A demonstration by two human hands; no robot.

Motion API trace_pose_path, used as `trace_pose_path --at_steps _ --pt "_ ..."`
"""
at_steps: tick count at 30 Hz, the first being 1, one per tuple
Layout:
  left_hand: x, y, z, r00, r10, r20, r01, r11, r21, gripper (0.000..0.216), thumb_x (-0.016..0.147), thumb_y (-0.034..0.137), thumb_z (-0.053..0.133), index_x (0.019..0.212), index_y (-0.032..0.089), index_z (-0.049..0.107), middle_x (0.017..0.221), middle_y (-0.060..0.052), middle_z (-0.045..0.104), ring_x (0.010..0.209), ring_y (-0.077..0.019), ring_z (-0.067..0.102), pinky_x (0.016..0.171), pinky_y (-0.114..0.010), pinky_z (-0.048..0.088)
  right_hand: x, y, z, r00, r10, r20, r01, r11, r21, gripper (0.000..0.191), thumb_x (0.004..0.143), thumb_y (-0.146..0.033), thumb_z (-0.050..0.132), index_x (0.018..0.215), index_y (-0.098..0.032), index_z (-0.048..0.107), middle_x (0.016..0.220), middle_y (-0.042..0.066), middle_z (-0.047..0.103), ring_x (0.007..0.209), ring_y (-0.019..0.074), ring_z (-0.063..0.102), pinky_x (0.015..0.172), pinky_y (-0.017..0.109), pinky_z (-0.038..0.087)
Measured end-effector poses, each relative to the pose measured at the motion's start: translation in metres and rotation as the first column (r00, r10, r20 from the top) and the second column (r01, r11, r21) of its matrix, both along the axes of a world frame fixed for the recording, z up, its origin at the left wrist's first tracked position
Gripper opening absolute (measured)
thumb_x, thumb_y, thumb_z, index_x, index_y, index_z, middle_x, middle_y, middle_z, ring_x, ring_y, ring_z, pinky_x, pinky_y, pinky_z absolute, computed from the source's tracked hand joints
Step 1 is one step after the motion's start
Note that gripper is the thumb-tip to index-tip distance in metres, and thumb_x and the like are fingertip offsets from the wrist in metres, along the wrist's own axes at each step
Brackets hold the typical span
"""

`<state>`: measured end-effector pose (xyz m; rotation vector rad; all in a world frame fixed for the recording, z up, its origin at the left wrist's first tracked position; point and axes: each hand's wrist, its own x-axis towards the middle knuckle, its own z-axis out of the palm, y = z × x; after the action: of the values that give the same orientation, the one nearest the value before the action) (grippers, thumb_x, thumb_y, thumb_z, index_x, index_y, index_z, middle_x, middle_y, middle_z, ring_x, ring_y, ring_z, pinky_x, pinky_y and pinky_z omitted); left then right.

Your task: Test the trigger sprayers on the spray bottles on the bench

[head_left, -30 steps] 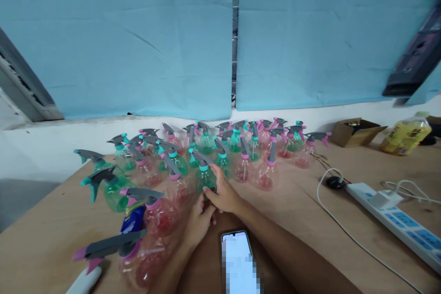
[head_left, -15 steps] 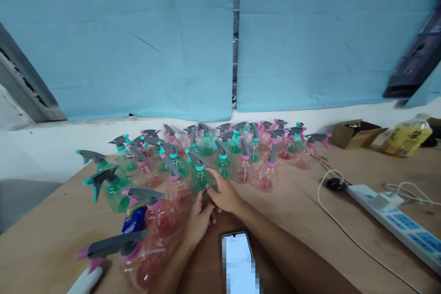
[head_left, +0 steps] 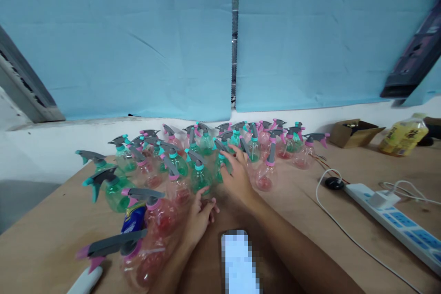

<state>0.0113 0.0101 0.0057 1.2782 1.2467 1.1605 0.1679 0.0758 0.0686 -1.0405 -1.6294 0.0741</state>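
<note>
Many round spray bottles with grey trigger heads crowd the table, some green with teal collars, others pink with pink collars. My right hand [head_left: 237,174] is at a green spray bottle [head_left: 219,172] in the middle, fingers apart and curved beside its neck; whether they touch it I cannot tell. That hand mostly covers a pink bottle behind it. My left hand [head_left: 200,216] rests lower down with loosely spread fingers and holds nothing. Just above its fingertips stands another green spray bottle [head_left: 200,180]. A pink spray bottle [head_left: 178,188] is at its left.
Below my hands lies a phone [head_left: 238,257] with its screen lit. To the right are a white power strip [head_left: 396,218] with cables, a black disc [head_left: 334,183], a cardboard box [head_left: 354,134] and a yellow drink bottle [head_left: 404,137]. A blue packet [head_left: 133,219] sits among the left bottles.
My right hand has left the near green spray bottle and moved up and right to the one behind it. My left hand has stayed nearly in place.
</note>
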Motion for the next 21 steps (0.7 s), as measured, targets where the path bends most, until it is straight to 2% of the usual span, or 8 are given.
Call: trace_pose_path --at_steps 2,6,11,16,21 --pt "0.0 0.0 0.0 1.0 0.003 0.001 -0.003 1.0 0.001 0.064 0.083 0.047 0.059 0.135 0.015 0.039 0.066 0.003 0.064 0.043 -0.0081 0.048 0.042 -0.019 0.032 0.005 0.009 0.002 0.999 0.007 0.037 -0.003 0.996 -0.089 0.041 0.083 -0.021 0.056 0.123 -0.023 0.064 0.143 0.011 0.048 0.131 0.0302 0.041 0.109 0.051 0.029" --pt "0.0 -0.001 0.0 1.0 0.003 0.022 -0.003 1.0 -0.004 0.064 0.083 0.048 0.059 0.135 0.016 0.038 0.065 0.004 0.064 0.042 -0.0078 0.047 0.042 -0.018 0.031 0.005 0.02 -0.003 0.995 0.1 0.014 -0.094 0.968 -0.234 0.035 0.086 -0.024 0.055 0.119 -0.022 0.067 0.131 0.01 0.061 0.127 0.0302 0.046 0.108 0.051 0.032" --pt "0.001 -0.002 0.001 1.0 0.02 0.005 -0.02 1.0 -0.008 0.06 0.083 0.048 0.06 0.131 0.018 0.042 0.066 0.003 0.064 0.043 -0.0082 0.048 0.043 -0.019 0.031 0.003 0.02 -0.009 0.995 0.084 -0.058 -0.093 0.981 -0.169 0.04 0.085 -0.02 0.053 0.124 -0.023 0.064 0.127 0.007 0.064 0.125 0.0275 0.046 0.108 0.048 0.033" --pt "0.001 -0.002 -0.001 1.0 0.005 -0.011 -0.004 1.0 0.014 0.056 0.085 0.045 0.058 0.132 0.018 0.042 0.067 0.004 0.064 0.044 -0.0078 0.047 0.043 -0.018 0.032 0.005 0.018 -0.008 0.995 0.087 -0.042 -0.092 0.985 -0.145 0.044 0.086 -0.019 0.053 0.128 -0.026 0.062 0.14 0.007 0.055 0.127 0.0273 0.045 0.109 0.05 0.03" --pt "0.001 -0.002 -0.001 1.0 0.001 -0.007 -0.001 1.0 0.012 0.055 0.085 0.045 0.058 0.13 0.017 0.043 0.066 0.004 0.064 0.044 -0.0079 0.047 0.044 -0.019 0.032 0.004 0.018 -0.01 0.996 0.067 -0.053 -0.072 0.992 -0.1 0.039 0.088 -0.02 0.052 0.124 -0.024 0.065 0.132 0.008 0.061 0.123 0.0264 0.05 0.106 0.047 0.033"
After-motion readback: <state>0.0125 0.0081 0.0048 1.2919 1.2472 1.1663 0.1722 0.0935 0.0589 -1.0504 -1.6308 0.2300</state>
